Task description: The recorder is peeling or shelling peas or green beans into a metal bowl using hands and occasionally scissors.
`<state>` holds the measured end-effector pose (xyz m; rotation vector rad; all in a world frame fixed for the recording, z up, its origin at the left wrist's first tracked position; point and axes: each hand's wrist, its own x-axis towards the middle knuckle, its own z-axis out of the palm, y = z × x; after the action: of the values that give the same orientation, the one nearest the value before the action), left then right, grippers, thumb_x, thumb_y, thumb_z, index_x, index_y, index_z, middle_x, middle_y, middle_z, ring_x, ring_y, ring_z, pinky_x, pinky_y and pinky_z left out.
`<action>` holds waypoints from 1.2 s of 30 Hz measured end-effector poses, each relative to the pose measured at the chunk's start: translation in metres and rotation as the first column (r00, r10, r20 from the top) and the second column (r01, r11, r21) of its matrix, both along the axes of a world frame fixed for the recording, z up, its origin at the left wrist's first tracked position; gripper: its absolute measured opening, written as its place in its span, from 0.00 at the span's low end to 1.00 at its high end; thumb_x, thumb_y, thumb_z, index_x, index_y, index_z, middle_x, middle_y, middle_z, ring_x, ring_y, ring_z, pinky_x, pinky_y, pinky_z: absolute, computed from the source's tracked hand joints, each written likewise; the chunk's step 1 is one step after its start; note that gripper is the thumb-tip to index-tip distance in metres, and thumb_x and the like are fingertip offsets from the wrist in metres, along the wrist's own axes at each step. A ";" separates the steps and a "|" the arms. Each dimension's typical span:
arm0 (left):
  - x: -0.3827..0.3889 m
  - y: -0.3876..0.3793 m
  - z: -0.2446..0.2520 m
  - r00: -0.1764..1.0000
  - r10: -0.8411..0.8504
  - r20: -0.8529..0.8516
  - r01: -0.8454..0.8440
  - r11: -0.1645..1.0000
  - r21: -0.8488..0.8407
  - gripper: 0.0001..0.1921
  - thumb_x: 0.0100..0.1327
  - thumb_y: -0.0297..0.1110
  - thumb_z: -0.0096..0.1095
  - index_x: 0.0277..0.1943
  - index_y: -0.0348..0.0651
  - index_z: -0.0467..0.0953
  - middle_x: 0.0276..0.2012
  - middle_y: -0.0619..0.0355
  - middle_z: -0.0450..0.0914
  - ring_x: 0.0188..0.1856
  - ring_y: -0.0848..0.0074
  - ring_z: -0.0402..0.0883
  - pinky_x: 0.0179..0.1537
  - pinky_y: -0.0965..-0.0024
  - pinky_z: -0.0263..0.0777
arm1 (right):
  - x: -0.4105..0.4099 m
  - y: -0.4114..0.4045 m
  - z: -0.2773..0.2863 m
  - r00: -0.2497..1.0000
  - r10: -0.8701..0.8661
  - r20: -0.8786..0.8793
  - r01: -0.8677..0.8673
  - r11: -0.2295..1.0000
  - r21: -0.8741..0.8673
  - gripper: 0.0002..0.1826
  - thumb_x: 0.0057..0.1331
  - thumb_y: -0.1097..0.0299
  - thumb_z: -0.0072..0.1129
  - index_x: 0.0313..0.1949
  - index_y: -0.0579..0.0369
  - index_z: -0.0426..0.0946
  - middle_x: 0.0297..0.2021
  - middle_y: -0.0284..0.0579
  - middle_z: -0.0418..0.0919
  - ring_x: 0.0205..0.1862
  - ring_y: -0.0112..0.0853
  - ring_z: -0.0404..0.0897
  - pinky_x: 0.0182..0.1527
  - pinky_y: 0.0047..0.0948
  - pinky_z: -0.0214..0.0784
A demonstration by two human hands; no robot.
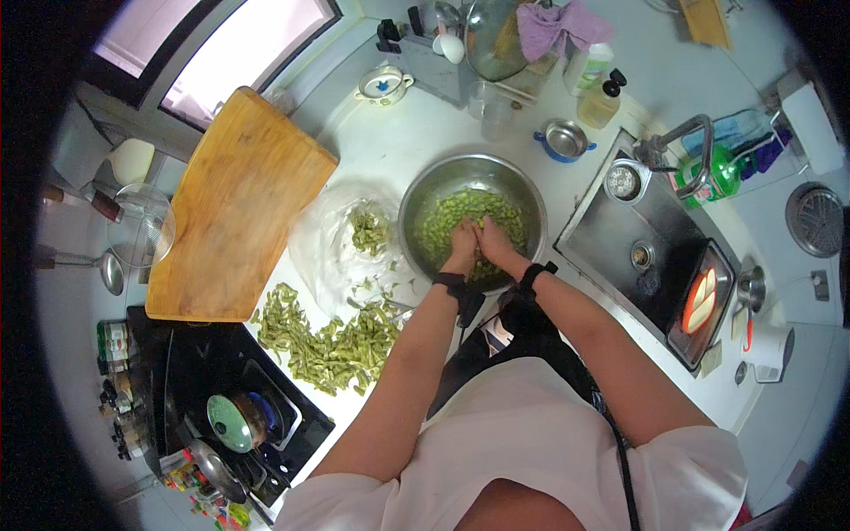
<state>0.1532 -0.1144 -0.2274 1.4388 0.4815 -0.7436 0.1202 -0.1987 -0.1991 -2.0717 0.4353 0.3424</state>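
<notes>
My left hand (463, 244) and my right hand (492, 239) meet over a large stainless steel bowl (473, 162), their fingertips together. Shelled green beans (443, 216) cover the bottom of the bowl. Whether a pod is between my fingers is too small to tell. Close to the left of the bowl, a clear plastic bag (325, 229) lies spread on the counter with a small heap of green pods (369, 231) on it. A larger pile of green bean pods (332, 352) lies on the white counter, beside my left forearm.
A wooden cutting board (232, 212) is at the left, above a black gas stove (199, 358) with a green-lidded pot (230, 423) by a blue flame. Right of the bowl is a steel sink (597, 232) with a faucet (704, 152). A small steel bowl (565, 139) stands behind.
</notes>
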 end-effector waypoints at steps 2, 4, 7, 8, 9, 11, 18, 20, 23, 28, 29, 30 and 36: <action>-0.002 0.006 -0.011 0.994 0.036 0.102 -0.034 0.999 -0.021 0.14 0.65 0.38 0.38 0.35 0.34 0.66 0.18 0.54 0.68 0.18 0.74 0.64 0.21 0.66 0.60 | -0.003 -0.002 0.014 0.971 0.220 0.095 -0.201 0.963 -0.177 0.18 0.66 0.60 0.34 0.31 0.64 0.66 0.27 0.60 0.71 0.27 0.49 0.72 0.29 0.44 0.62; 0.000 0.000 0.000 0.985 -0.080 0.150 0.067 0.994 0.088 0.12 0.64 0.35 0.39 0.35 0.35 0.66 0.19 0.54 0.67 0.18 0.74 0.63 0.21 0.65 0.59 | 0.002 -0.014 0.004 0.961 0.236 0.143 -0.205 0.958 -0.200 0.15 0.67 0.62 0.35 0.34 0.64 0.63 0.20 0.54 0.65 0.22 0.43 0.68 0.25 0.42 0.57; 0.004 0.006 0.000 0.900 -0.141 0.413 0.045 0.971 0.234 0.10 0.64 0.33 0.41 0.36 0.35 0.64 0.20 0.55 0.66 0.16 0.73 0.61 0.18 0.65 0.57 | 0.013 -0.017 0.009 0.949 0.259 0.182 -0.225 0.956 -0.191 0.12 0.66 0.66 0.38 0.39 0.64 0.60 0.16 0.51 0.62 0.20 0.39 0.65 0.23 0.41 0.54; 0.006 0.012 -0.003 0.847 -0.119 0.519 -0.010 0.971 0.239 0.10 0.64 0.34 0.41 0.37 0.34 0.64 0.20 0.55 0.65 0.15 0.73 0.61 0.17 0.64 0.56 | 0.017 -0.015 0.014 0.953 0.250 0.169 -0.224 0.961 -0.161 0.11 0.65 0.68 0.39 0.41 0.63 0.60 0.19 0.53 0.65 0.23 0.40 0.67 0.25 0.41 0.55; 0.007 0.015 0.000 0.782 -0.108 0.614 -0.058 0.968 0.244 0.10 0.65 0.34 0.42 0.38 0.33 0.63 0.20 0.55 0.65 0.13 0.72 0.61 0.16 0.64 0.56 | 0.019 -0.020 0.014 0.953 0.252 0.169 -0.226 0.961 -0.160 0.11 0.65 0.68 0.39 0.41 0.63 0.60 0.19 0.53 0.65 0.23 0.40 0.67 0.25 0.41 0.55; 0.013 0.015 0.039 0.863 -0.269 0.428 0.142 0.942 0.304 0.11 0.57 0.22 0.45 0.44 0.38 0.66 0.29 0.50 0.70 0.27 0.64 0.67 0.32 0.63 0.63 | 0.024 -0.043 0.011 0.918 0.321 0.235 -0.247 0.923 -0.295 0.15 0.62 0.72 0.42 0.49 0.55 0.60 0.37 0.59 0.65 0.38 0.48 0.68 0.34 0.45 0.61; 0.003 0.025 0.068 0.658 -0.533 0.531 0.073 0.748 0.660 0.20 0.58 0.39 0.49 0.52 0.43 0.63 0.44 0.48 0.68 0.47 0.62 0.66 0.46 0.63 0.61 | 0.037 -0.050 -0.007 0.949 0.119 -0.293 -0.220 0.914 -0.340 0.22 0.65 0.61 0.40 0.59 0.43 0.55 0.60 0.57 0.41 0.50 0.56 0.61 0.48 0.49 0.60; 0.003 0.028 0.032 0.843 -0.295 0.450 0.101 0.908 0.406 0.24 0.61 0.46 0.43 0.57 0.43 0.58 0.52 0.45 0.63 0.54 0.57 0.58 0.52 0.55 0.54 | 0.031 -0.026 -0.009 0.960 -0.003 -0.279 -0.071 0.964 -0.257 0.22 0.66 0.59 0.37 0.56 0.56 0.56 0.52 0.58 0.56 0.38 0.44 0.69 0.40 0.43 0.63; 0.004 0.000 0.015 0.913 -0.184 0.364 0.105 0.969 0.226 0.23 0.63 0.45 0.41 0.56 0.41 0.58 0.48 0.45 0.65 0.48 0.58 0.61 0.45 0.55 0.57 | 0.037 -0.030 -0.055 0.983 0.111 -0.149 -0.082 0.979 0.188 0.19 0.67 0.60 0.35 0.49 0.64 0.59 0.33 0.52 0.67 0.26 0.33 0.66 0.32 0.40 0.60; 0.005 -0.008 0.001 0.972 -0.025 0.234 0.011 0.998 0.060 0.17 0.65 0.39 0.41 0.50 0.35 0.61 0.35 0.46 0.72 0.29 0.64 0.73 0.26 0.60 0.66 | 0.017 -0.009 -0.033 0.988 0.069 0.137 -0.075 0.997 0.037 0.16 0.67 0.61 0.34 0.35 0.63 0.63 0.20 0.45 0.63 0.20 0.32 0.59 0.25 0.38 0.55; 0.007 -0.010 0.003 0.953 -0.061 0.297 0.031 0.994 0.108 0.15 0.65 0.40 0.40 0.44 0.34 0.63 0.29 0.48 0.72 0.22 0.67 0.69 0.22 0.62 0.63 | 0.015 -0.011 -0.030 0.958 0.032 0.287 -0.018 0.999 -0.049 0.17 0.67 0.60 0.34 0.31 0.62 0.64 0.19 0.46 0.63 0.19 0.34 0.59 0.24 0.38 0.54; 0.008 -0.011 0.005 0.930 -0.101 0.354 0.047 0.986 0.157 0.16 0.66 0.40 0.39 0.39 0.34 0.65 0.22 0.51 0.72 0.15 0.69 0.66 0.18 0.64 0.59 | 0.016 -0.011 -0.024 0.958 0.027 0.285 -0.015 0.999 -0.047 0.17 0.67 0.60 0.34 0.31 0.62 0.64 0.19 0.46 0.63 0.19 0.34 0.59 0.24 0.38 0.54; 0.019 -0.004 0.032 0.758 -0.371 0.537 0.056 0.857 0.513 0.17 0.64 0.41 0.40 0.33 0.35 0.70 0.17 0.46 0.71 0.20 0.59 0.70 0.26 0.59 0.64 | 0.031 -0.025 0.029 0.976 0.131 0.175 -0.091 0.972 -0.219 0.21 0.65 0.59 0.34 0.20 0.59 0.66 0.11 0.50 0.59 0.15 0.42 0.61 0.22 0.40 0.54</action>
<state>0.1725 -0.1180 -0.1957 2.1218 -0.0494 -0.2852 0.1517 -0.2237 -0.1706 -2.3159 0.2486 0.1689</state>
